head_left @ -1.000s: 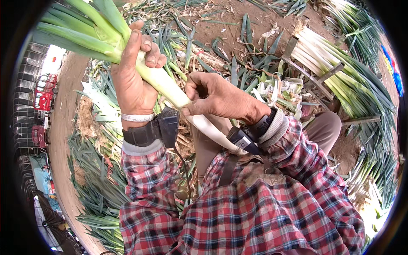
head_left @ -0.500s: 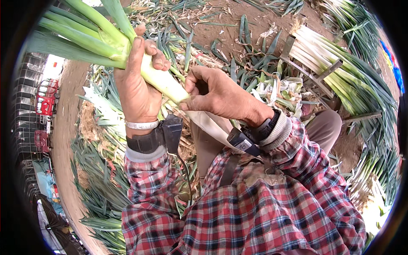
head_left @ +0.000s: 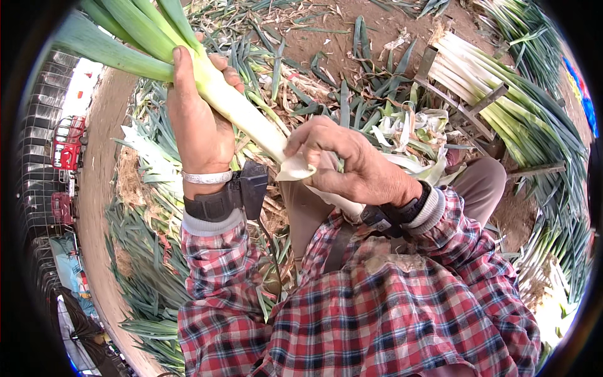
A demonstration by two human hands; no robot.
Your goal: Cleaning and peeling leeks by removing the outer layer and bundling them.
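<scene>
Watching 1 leek [head_left: 242, 119] from my remote seat, I see it slung diagonally across the middle of the view, green leaves up at the left, pale shank running down toward the lap. What's new: a whitish flap [head_left: 294, 169] of outer layer now stands folded away from the shank, whereas half a second ago that spot looks smooth to me. So I'd call the outer layer partly lifted, not off, since the flap seems attached at the stem.

My read on the 2 hands: the right hand [head_left: 348, 160] has slid a bit down and to the right along the shank, and its thumb and forefinger look pinched on that flap, other fingers curled. The left hand [head_left: 201, 135] is wrapped around the upper shank just below the leaves, thumb on 1 side, fingertips curling round the other, basically the same grip as before. I can't make out the root end well, as the right hand and wrist cover some of it.

Further out, I've got pale trimmings [head_left: 418, 135] past the right hand, a leek bundle [head_left: 483, 88] lying in a metal rack [head_left: 465, 116] off right, and loose leaves [head_left: 151, 251] heaped at left.
</scene>
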